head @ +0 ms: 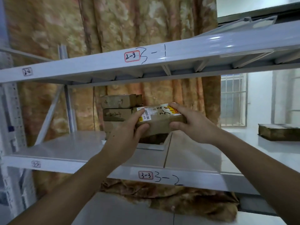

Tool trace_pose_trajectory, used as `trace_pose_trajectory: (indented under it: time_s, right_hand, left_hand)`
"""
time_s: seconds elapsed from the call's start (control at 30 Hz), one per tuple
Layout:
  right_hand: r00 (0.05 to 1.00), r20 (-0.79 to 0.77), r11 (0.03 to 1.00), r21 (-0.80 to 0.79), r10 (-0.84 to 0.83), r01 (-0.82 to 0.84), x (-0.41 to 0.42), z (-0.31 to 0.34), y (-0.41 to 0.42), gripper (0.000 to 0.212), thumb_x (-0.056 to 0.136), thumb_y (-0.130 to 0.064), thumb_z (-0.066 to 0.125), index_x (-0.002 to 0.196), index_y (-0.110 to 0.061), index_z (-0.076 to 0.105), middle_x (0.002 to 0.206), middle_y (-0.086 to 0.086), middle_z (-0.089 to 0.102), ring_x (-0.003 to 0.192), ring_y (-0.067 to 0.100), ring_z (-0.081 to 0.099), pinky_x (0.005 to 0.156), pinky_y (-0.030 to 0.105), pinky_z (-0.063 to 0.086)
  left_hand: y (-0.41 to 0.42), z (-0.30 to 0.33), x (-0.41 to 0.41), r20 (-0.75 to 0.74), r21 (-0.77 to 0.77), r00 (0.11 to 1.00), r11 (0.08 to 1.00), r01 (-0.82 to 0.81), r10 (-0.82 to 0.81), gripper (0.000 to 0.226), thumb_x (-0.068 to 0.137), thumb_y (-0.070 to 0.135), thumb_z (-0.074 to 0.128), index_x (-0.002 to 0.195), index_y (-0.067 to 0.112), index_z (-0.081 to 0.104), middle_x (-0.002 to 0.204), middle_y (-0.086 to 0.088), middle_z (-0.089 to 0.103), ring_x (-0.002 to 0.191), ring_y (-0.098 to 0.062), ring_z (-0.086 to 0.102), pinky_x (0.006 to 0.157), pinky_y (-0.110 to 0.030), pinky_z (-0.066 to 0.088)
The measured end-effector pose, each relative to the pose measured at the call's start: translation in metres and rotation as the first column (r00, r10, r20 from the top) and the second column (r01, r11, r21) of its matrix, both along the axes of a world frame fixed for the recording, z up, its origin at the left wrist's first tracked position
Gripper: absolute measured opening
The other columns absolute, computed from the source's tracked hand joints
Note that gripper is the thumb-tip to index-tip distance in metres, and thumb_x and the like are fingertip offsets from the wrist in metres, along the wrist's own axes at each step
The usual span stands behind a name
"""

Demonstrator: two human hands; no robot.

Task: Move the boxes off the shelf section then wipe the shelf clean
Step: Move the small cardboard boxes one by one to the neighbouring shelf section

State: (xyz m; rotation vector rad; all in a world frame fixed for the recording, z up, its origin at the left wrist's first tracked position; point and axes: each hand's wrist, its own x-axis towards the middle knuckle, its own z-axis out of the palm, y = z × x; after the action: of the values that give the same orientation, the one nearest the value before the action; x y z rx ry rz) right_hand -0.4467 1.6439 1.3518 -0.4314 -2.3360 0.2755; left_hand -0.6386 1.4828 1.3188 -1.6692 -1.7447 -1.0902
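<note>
While both arms reach in over the front edge of the white metal shelf (68,148), the two hands are clamped on one flat brown cardboard box (159,123), which is lifted clear of the shelf surface and tilted slightly. The left hand (125,135) grips its near left end, fingers over the top beside a white barcode label (145,115) and thumb underneath. The right hand (193,124) holds the right end the same way, fingers lying across a yellow and red sticker (172,109). Just behind and to the left, a stack of brown boxes (119,109) stands on the shelf against a patterned curtain (113,23); handwriting marks their faces. Far to the right, another dark box (279,132) lies alone on the same level. The shelf's front beam carries a red-bordered tag (145,175) reading 3-3, with 3-2 written beside it. An upper shelf (178,57) above is marked 2-3.
</note>
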Motion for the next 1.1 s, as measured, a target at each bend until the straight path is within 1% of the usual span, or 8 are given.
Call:
trace_pose_trajectory:
  time_s: [0.17,0.27,0.4,0.53,0.7,0.9,1.03,1.1]
  right_hand:
    - [0.997,0.054,0.998,-0.014,0.056,-0.056,-0.035,0.031,0.037,0.064,0.093,-0.039,0.062,0.15,-0.038,0.031,0.136,-0.005,0.054,0.118,0.013,0.053,0.099,0.038,0.048]
    - [0.993,0.048,0.994,-0.019,0.105,-0.104,-0.057,0.048,0.06,0.063,0.094,-0.036,0.062,0.15,-0.032,0.034,0.138,-0.006,0.051,0.122,0.014,0.05,0.102,0.038,0.047]
    - [0.986,0.027,0.982,-0.09,0.167,-0.164,-0.08,0.068,0.086,0.059,0.09,-0.038,0.065,0.144,-0.035,0.042,0.129,-0.015,0.05,0.12,0.008,0.05,0.095,0.029,0.051]
    - [0.985,-0.043,0.97,-0.174,0.167,-0.172,-0.099,0.074,0.112,0.068,0.077,-0.051,0.074,0.139,-0.044,0.047,0.136,-0.009,0.052,0.122,0.014,0.052,0.095,0.037,0.054]
    - [0.971,-0.155,0.919,-0.327,0.18,-0.222,-0.119,0.065,0.131,0.06,0.088,-0.024,0.071,0.142,-0.03,0.047,0.132,-0.004,0.052,0.118,0.014,0.054,0.083,0.025,0.057]
    - [0.988,-0.15,0.961,-0.275,-0.04,-0.002,-0.138,0.052,0.135,0.056,0.09,-0.038,0.068,0.142,-0.032,0.045,0.13,-0.007,0.054,0.118,0.011,0.054,0.087,0.03,0.056]
    - [0.954,-0.129,0.962,-0.009,-0.272,0.273,-0.148,0.052,0.126,0.05,0.092,-0.045,0.062,0.138,-0.032,0.046,0.115,-0.013,0.057,0.1,0.005,0.059,0.072,0.02,0.05]
    - [0.953,-0.116,0.96,-0.009,-0.279,0.28,-0.152,0.053,0.119,0.042,0.095,-0.041,0.06,0.134,-0.031,0.05,0.111,-0.011,0.063,0.089,0.004,0.065,0.072,0.026,0.057]
  left_hand:
    - [0.022,0.022,-0.038,-0.034,-0.022,0.999,1.0,0.004,-0.005,0.051,0.1,0.05,0.035,0.149,0.036,0.03,0.124,0.0,0.062,0.099,-0.017,0.06,0.081,-0.036,0.052]
    - [0.041,0.041,-0.059,-0.061,-0.04,0.998,0.999,-0.037,0.035,0.051,0.101,0.048,0.037,0.15,0.037,0.027,0.112,0.007,0.06,0.089,-0.011,0.057,0.067,-0.017,0.044]
    - [0.056,0.064,-0.086,-0.132,-0.08,0.988,0.992,-0.096,0.085,0.053,0.099,0.055,0.036,0.149,0.041,0.023,0.083,0.013,0.059,0.068,-0.005,0.053,0.054,-0.023,0.036]
    - [0.068,0.075,-0.103,-0.292,-0.028,0.945,0.986,-0.164,0.148,0.052,0.099,0.054,0.039,0.147,0.036,0.031,0.097,0.009,0.061,0.079,-0.012,0.054,0.063,-0.031,0.045]
    - [0.082,0.082,-0.122,-0.413,0.024,0.898,0.988,-0.153,0.15,0.044,0.1,0.042,0.044,0.144,0.035,0.041,0.108,0.004,0.067,0.093,-0.019,0.061,0.065,-0.032,0.045]
    - [0.1,0.091,-0.143,-0.55,0.129,0.825,0.989,-0.073,0.132,0.04,0.096,0.043,0.053,0.136,0.037,0.055,0.104,0.001,0.056,0.102,-0.022,0.049,0.082,-0.037,0.044]
    - [0.116,0.098,-0.158,-0.437,0.054,0.899,0.997,0.059,-0.029,0.038,0.092,0.043,0.061,0.13,0.043,0.058,0.117,0.005,0.053,0.112,-0.015,0.045,0.09,-0.03,0.037]
    - [0.122,0.095,-0.162,-0.338,-0.016,0.927,0.985,0.169,-0.164,0.038,0.093,0.038,0.062,0.131,0.04,0.057,0.12,0.01,0.053,0.114,-0.009,0.045,0.091,-0.023,0.034]
